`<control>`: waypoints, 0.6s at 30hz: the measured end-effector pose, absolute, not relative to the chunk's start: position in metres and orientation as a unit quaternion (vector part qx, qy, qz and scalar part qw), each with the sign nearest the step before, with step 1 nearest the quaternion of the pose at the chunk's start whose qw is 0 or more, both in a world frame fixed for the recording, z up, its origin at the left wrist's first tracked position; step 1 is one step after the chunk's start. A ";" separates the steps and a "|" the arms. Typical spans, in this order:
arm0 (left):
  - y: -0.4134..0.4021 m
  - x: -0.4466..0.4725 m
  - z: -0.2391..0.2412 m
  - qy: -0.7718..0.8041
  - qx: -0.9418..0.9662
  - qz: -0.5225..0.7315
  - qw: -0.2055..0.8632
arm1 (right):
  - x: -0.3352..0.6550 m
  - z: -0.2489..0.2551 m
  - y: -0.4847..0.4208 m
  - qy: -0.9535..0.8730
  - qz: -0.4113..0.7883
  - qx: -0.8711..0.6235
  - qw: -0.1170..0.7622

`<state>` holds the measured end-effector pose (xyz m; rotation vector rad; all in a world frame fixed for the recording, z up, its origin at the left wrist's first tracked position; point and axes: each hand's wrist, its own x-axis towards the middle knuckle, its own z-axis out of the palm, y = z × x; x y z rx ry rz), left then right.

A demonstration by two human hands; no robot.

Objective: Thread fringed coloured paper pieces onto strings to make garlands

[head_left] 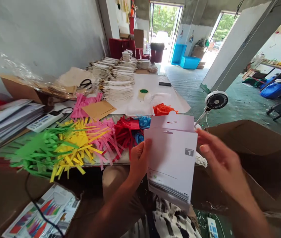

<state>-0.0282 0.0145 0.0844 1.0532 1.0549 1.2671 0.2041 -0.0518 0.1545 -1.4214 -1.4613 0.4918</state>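
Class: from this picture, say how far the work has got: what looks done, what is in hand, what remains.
Done, it seems: stacks of flat white pieces stand further back on the table. In hand: the left hand grips one white pack, the right hand at its other edge. Left, probably: loose coloured paper fringes lie in front.

Our left hand (140, 158) and right hand (217, 158) bare. Left arm (115, 206) and right arm (249, 211) bare too, far as picture shows. Thumbnails short, plain. Tan cloth (113, 180) on us, smooth, one colour. Lower down, black-and-white cloth (172, 218), big blotches like cow spots. We cannot tell if shirt, shorts or trousers.
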 end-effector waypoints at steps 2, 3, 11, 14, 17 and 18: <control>0.015 -0.026 0.079 0.438 0.441 0.542 0.565 | 0.199 0.139 -0.049 -0.592 0.295 -0.555 0.504; 0.016 -0.025 0.075 0.432 0.438 0.545 0.570 | 0.196 0.134 -0.047 -0.586 0.323 -0.537 0.513; 0.020 -0.027 0.046 0.424 0.399 0.562 0.588 | 0.164 0.130 -0.047 -0.519 0.254 -0.517 0.631; 0.017 -0.022 0.047 0.422 0.380 0.572 0.592 | 0.156 0.124 -0.053 -0.523 0.178 -0.509 0.660; 0.013 -0.017 0.051 0.410 0.350 0.582 0.608 | 0.153 0.114 -0.057 -0.556 0.094 -0.494 0.662; 0.011 -0.016 0.052 0.406 0.346 0.583 0.612 | 0.153 0.111 -0.058 -0.562 0.060 -0.487 0.666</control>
